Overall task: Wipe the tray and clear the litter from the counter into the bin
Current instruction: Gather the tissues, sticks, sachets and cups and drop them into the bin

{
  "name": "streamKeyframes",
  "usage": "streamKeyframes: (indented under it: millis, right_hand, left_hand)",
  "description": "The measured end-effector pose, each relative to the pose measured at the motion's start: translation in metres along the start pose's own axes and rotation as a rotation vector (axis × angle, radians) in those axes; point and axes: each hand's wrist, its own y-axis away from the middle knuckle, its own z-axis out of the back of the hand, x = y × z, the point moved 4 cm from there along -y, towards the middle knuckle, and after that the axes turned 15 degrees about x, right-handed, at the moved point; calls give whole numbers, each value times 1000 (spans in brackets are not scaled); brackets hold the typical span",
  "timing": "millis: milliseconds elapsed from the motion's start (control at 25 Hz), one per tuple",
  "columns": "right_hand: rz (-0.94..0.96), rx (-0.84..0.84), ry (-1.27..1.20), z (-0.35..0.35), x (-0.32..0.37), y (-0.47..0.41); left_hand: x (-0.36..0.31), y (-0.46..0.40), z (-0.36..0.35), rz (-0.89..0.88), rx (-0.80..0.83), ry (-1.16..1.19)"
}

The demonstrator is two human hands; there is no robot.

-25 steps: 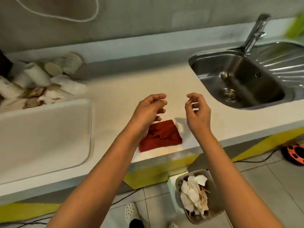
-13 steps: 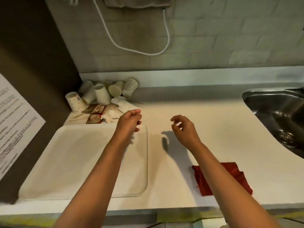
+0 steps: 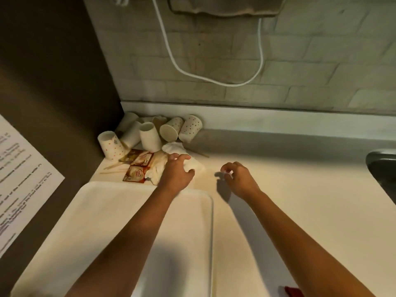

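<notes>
A white tray lies on the pale counter, at the front left. Behind it in the corner is the litter: several dotted paper cups on their sides, red creamer sachets, wooden stir sticks and crumpled white tissue. My left hand reaches over the tray's far right corner, and its fingers and thumb curl around the crumpled tissue. My right hand hovers over the bare counter just right of it, fingers loosely curled and holding nothing.
A red cloth shows at the bottom edge beside my right forearm. The steel sink begins at the far right. A dark side wall with a printed sheet closes the left. A white cable hangs on the tiled wall.
The view has swung left from the sink and cloth to the litter corner. Both hands moved forward, and my left hand has come down onto the tissue.
</notes>
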Motion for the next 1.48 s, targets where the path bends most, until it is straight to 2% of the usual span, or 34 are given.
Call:
streamKeyframes:
  millis: [120,240,440,600,720,840,960,1160,1360,1480]
  right_hand:
    - [-25,47,40,2,5,-44]
    - [-71,86,100,-4,11,-81]
    - [-62,94,302,-27,25,-134]
    - [-55,-10,239,-35,30,-148]
    - [-69,0,279,-36,30,-149]
    - [-105,31,329,-34,29,-146]
    - [-142,50,265,-26,28,-138]
    - [-137,87,72,-32,31,-117]
    - [-119,122,209,-53,43,-115]
    - [-113,80,182,-58,46,-114]
  left_hand:
    - [4,-33,-7,73,72,-244]
    - [10,-49,-12,117,106,-381]
    - [13,-67,-13,73,-3,-429]
    - [18,-68,-18,89,-68,-390]
    - [22,-68,-18,94,-98,-399]
    - [25,-68,-11,74,-91,-267]
    - [25,-62,2,61,-103,-43]
    - [21,-40,30,4,-273,228]
    - [22,-18,46,-23,-411,428]
    - [26,-10,51,-23,-445,463]
